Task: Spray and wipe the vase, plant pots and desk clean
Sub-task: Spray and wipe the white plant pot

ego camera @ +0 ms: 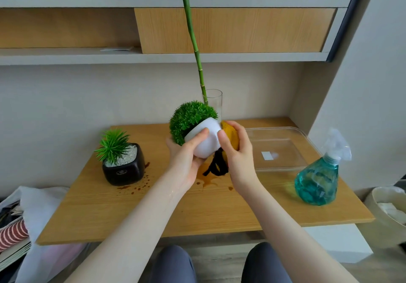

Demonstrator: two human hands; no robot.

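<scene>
White pot (206, 142) — yellow cloth (230, 137)

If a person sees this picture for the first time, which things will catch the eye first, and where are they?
At the centre, above the wooden desk, the left hand holds a tilted white round pot with a bushy green plant, while the right hand presses a yellow cloth against its side. Brown splashes of liquid stain the desk under the hands and beside the black square pot with a spiky plant on the left. A teal plastic spray bottle stands at the right.
</scene>
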